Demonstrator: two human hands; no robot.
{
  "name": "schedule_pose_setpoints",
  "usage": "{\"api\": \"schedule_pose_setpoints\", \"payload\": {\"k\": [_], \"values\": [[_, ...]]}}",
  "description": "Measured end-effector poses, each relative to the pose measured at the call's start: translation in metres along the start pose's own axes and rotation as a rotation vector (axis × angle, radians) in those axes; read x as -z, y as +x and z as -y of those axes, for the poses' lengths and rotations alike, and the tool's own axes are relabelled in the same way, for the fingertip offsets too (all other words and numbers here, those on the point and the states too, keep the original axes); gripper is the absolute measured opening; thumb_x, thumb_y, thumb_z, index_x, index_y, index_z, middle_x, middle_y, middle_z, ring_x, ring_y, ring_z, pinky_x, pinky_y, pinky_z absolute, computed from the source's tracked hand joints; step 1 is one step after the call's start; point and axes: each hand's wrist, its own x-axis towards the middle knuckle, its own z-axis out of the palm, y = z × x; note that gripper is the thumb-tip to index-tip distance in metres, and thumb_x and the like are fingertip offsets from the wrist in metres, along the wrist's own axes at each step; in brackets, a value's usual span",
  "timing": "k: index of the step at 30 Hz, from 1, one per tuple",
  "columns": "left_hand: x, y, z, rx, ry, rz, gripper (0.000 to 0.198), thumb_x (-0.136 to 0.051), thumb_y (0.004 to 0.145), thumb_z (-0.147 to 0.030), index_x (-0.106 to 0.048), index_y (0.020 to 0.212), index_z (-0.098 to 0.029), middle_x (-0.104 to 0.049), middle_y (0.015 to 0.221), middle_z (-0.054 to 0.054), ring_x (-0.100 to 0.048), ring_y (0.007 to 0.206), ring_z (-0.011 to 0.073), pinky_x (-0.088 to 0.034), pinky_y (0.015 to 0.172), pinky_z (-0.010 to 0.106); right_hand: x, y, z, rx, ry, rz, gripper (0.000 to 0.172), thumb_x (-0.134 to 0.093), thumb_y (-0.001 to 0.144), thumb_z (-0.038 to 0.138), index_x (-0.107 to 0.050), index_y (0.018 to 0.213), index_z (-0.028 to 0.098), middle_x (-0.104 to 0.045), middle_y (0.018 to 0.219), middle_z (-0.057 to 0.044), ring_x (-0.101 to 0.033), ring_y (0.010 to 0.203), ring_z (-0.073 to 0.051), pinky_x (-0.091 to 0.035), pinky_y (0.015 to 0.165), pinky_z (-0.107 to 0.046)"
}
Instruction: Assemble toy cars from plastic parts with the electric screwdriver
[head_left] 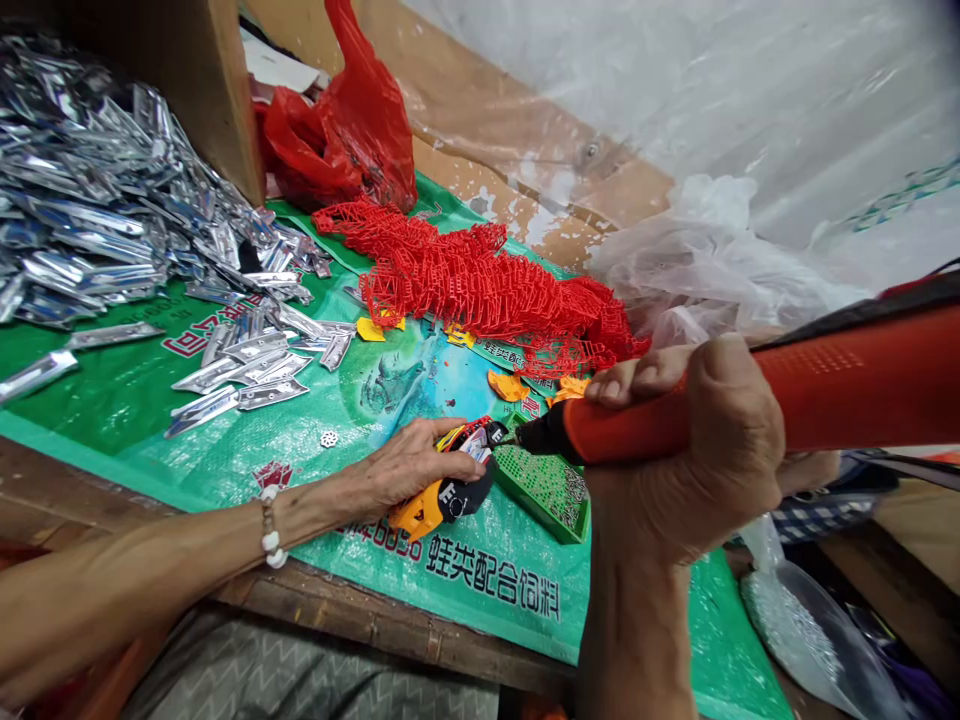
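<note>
My left hand (409, 465), with a beaded bracelet at the wrist, grips a small yellow and black plastic toy car part (457, 492) between thumb and fingers. White letters show on its black area. My right hand (720, 440) is wrapped round an orange-red electric screwdriver (847, 385) with a black nose. The screwdriver's tip points left and reaches the upper right end of the part; whether it sits in a screw I cannot tell. Just right of the part, a green tray (574, 532) holds many tiny screws, partly hidden by my right hand.
Shiny silver pieces (90, 220) are heaped at the left. Red plastic frames (487, 285) lie piled at the back, below a red bag (352, 130). Orange pieces (508, 386) lie near the tray. A clear bag (802, 620) hangs at the lower right. Green printed sheeting (300, 520) covers the table.
</note>
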Motion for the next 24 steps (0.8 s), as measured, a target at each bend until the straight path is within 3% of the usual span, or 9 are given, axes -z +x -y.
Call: {"api": "schedule_pose_setpoints", "payload": {"k": [4,9,13,15,18,22,24], "values": [[-0.002,-0.001,0.001,0.027,-0.034,-0.003,0.038,-0.071,0.078,-0.039,-0.07,0.107,-0.015,-0.067,0.086,0.004,-0.061,0.072,0.0176,-0.045,0.062,0.027,0.004,0.0,0.004,-0.036,0.028,0.14,0.019,-0.066,0.074,0.02,-0.056,0.058,0.021,-0.046,0.056,0.006,-0.047,0.045,-0.008,-0.039,0.045,-0.025],[-0.002,-0.001,-0.001,0.017,-0.025,0.01,0.036,-0.074,0.075,-0.038,-0.072,0.104,-0.017,-0.067,0.085,0.003,-0.062,0.073,0.0185,-0.045,0.063,0.027,0.0,-0.002,0.009,-0.068,0.058,0.115,0.014,-0.068,0.067,0.019,-0.055,0.064,0.023,-0.047,0.053,0.008,-0.045,0.042,-0.009,-0.038,0.044,-0.025],[0.0,-0.001,0.0,-0.003,0.005,0.03,0.04,-0.076,0.074,-0.039,-0.073,0.109,-0.02,-0.07,0.088,0.004,-0.064,0.079,0.0214,-0.046,0.066,0.027,-0.001,0.001,0.011,-0.033,0.014,0.04,0.008,-0.068,0.073,0.027,-0.061,0.076,0.023,-0.048,0.054,0.007,-0.046,0.046,-0.01,-0.039,0.046,-0.027],[0.0,0.0,0.0,-0.028,0.023,0.032,0.049,-0.077,0.074,-0.041,-0.071,0.119,-0.021,-0.072,0.097,0.005,-0.065,0.087,0.0234,-0.047,0.071,0.029,0.002,0.007,0.011,0.01,-0.014,-0.029,0.015,-0.07,0.074,0.03,-0.066,0.086,0.021,-0.049,0.055,0.007,-0.047,0.048,-0.011,-0.041,0.046,-0.028],[-0.002,0.0,-0.003,-0.05,0.026,0.024,0.065,-0.078,0.073,-0.042,-0.064,0.132,-0.02,-0.071,0.114,0.007,-0.065,0.095,0.0246,-0.049,0.075,0.03,0.011,0.02,0.012,0.09,-0.107,-0.124,0.02,-0.079,0.07,0.03,-0.068,0.084,0.021,-0.053,0.062,0.005,-0.05,0.05,-0.013,-0.044,0.045,-0.031],[-0.003,-0.002,-0.012,-0.042,-0.007,0.018,0.072,-0.077,0.073,-0.041,-0.058,0.14,-0.02,-0.071,0.115,0.009,-0.066,0.09,0.0245,-0.05,0.071,0.031,0.031,0.03,0.007,-0.014,-0.214,-0.049,0.028,-0.087,0.066,0.032,-0.067,0.084,0.024,-0.058,0.069,0.003,-0.056,0.055,-0.015,-0.049,0.049,-0.032],[-0.002,-0.003,-0.016,-0.085,0.006,0.03,0.073,-0.076,0.075,-0.042,-0.057,0.141,-0.02,-0.07,0.121,0.009,-0.065,0.099,0.0265,-0.051,0.078,0.033,0.042,0.029,0.003,-0.079,-0.256,-0.005,0.036,-0.088,0.066,0.034,-0.064,0.091,0.023,-0.063,0.076,0.002,-0.061,0.062,-0.016,-0.054,0.058,-0.033]]}}
